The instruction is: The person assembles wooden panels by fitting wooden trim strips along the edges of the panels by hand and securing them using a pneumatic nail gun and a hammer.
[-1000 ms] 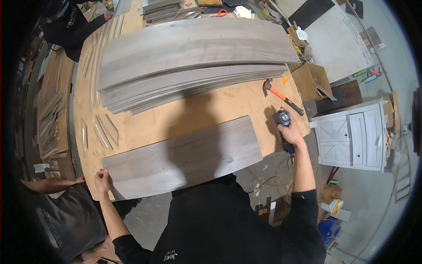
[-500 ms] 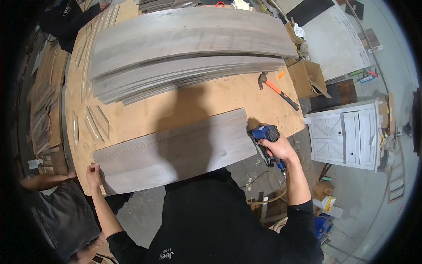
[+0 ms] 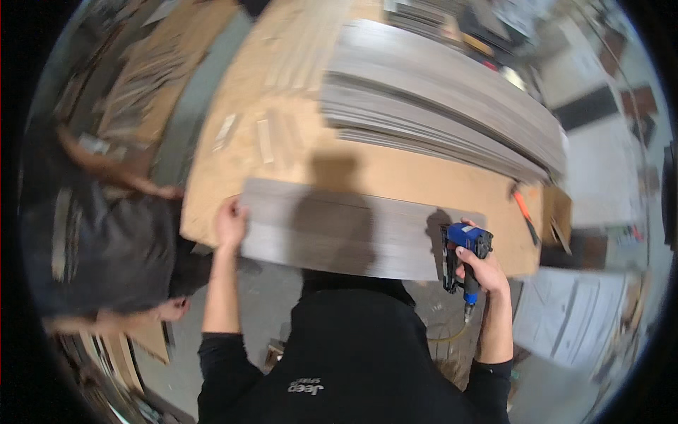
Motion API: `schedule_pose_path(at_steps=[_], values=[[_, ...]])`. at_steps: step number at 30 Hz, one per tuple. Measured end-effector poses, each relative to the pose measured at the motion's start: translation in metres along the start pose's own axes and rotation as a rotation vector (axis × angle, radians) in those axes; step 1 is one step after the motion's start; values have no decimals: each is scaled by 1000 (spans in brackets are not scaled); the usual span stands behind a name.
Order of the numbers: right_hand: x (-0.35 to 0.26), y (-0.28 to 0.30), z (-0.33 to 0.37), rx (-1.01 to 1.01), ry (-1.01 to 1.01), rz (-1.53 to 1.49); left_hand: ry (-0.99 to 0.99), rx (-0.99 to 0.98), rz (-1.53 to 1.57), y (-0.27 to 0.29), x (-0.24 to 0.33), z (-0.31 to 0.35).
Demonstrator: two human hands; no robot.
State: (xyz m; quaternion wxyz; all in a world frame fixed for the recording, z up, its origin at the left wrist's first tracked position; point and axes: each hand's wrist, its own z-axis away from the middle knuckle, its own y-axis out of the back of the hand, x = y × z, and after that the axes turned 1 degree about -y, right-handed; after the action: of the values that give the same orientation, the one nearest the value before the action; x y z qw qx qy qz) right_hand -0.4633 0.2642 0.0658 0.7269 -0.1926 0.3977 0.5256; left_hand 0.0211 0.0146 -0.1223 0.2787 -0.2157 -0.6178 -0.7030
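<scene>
grey plank pinned at both ends on the worktop

grey plank (image 3: 353, 230) lies flat along the near edge of the tan worktop (image 3: 296, 141), long side running left to right, with the person's shadow across its middle. to the far left, well away from the person's own fingers, a second person in a dark grey shirt (image 3: 106, 247) bends in beside the worktop, one hand reaching toward its left corner and not touching the plank; that side is blurred. the left hand (image 3: 231, 222) rests on the plank's left end, fingers curled over the end edge and pressing down, holding nothing else. beyond those fingers, farther up the worktop, a few short pale offcut strips (image 3: 265, 139) lie loose. right of them and past the plank's far edge sits a tall stack of long grey planks (image 3: 452, 113), apart from the single plank. at the plank's right end the right hand (image 3: 480, 272) is wrapped tight around the grip of a blue and black nail gun (image 3: 462, 251), fingers fully closed on it; the tool's nose stands at the plank's right end, though contact cannot be told. just right of those fingers, an orange-handled hammer (image 3: 522, 208) lies on the worktop near its right edge.
</scene>
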Motion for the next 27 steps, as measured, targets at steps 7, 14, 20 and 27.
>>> schedule_pose_path(at_steps=[7,14,20,27], values=[[-87,-242,-45,-567,130,402,77,2,114,31,2,51],[-92,-398,-70,-723,105,700,112,69,152,38,-17,71],[-80,-421,-83,-727,75,786,82,137,180,27,-23,76],[-84,-419,-64,-674,149,839,73,96,159,28,-15,72]])
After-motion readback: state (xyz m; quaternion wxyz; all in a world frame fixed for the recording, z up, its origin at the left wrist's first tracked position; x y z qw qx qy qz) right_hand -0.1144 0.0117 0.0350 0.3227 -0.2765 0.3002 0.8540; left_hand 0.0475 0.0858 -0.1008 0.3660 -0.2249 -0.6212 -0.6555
